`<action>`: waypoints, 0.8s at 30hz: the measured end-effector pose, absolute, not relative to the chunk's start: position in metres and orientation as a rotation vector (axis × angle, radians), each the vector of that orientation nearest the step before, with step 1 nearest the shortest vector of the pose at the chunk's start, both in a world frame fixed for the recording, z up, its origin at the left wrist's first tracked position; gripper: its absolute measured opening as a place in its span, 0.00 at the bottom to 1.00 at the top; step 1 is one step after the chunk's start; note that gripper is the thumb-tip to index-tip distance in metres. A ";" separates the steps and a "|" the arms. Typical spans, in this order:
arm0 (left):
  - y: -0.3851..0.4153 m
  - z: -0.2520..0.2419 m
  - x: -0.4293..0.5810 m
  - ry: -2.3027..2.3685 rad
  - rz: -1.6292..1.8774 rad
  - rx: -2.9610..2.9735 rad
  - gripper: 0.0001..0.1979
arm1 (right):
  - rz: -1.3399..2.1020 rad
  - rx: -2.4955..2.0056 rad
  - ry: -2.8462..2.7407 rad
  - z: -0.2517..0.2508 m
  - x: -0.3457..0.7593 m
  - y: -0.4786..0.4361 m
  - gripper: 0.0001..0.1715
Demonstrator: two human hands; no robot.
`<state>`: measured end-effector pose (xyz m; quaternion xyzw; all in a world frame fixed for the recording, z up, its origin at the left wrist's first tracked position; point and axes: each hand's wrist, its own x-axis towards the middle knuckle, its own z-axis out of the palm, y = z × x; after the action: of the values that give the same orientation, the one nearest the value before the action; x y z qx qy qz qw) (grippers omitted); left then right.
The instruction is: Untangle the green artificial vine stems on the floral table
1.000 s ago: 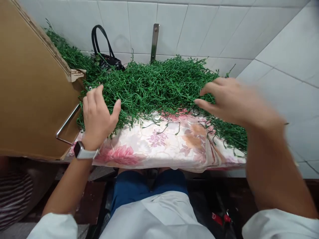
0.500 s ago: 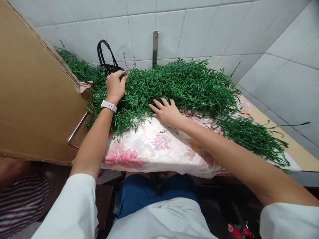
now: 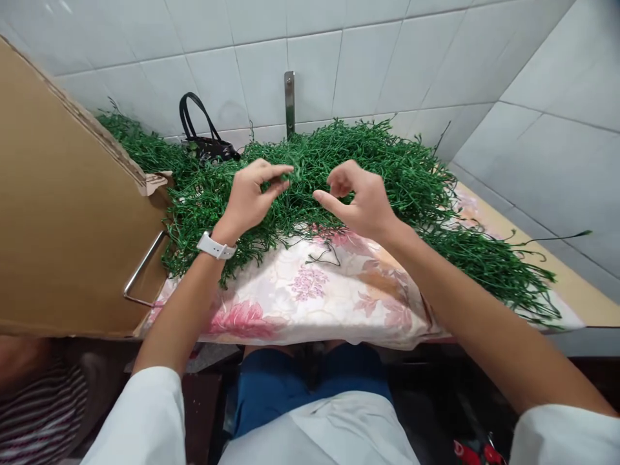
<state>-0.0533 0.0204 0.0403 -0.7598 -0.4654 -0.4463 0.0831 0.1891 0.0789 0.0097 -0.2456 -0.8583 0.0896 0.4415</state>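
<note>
A wide heap of thin green stems with small knobby tips, like artificial plant sprigs, lies along the wall side of the table. My left hand, with a white watch band on its wrist, hovers over the heap's middle. Its thumb stands apart from the straight fingers, and I see nothing held. Facing it from the right is my right hand, fingers curled and thumb apart, with nothing visible in it. One loose stem lies on the floral cloth in front. A smaller bunch of stems rests at the right.
A large cardboard sheet stands at the left, with a bent metal handle beside it. Behind the heap are a black handbag and a metal bracket on the tiled wall. Part of another person in striped clothing shows lower left.
My left hand has moved right and nearer, away from the handbag. My right hand has lifted off the heap's front edge, turning from spread flat to curled. The view has shifted slightly.
</note>
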 end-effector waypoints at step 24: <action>-0.003 0.011 -0.033 -1.781 -0.944 -2.028 0.55 | 0.971 -0.296 -1.213 0.038 0.230 0.077 0.13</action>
<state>-0.0327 -0.0028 0.0114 -0.7022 -0.6167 -0.3268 0.1409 0.2302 0.0769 0.0376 -0.1330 -0.5452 0.4364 0.7033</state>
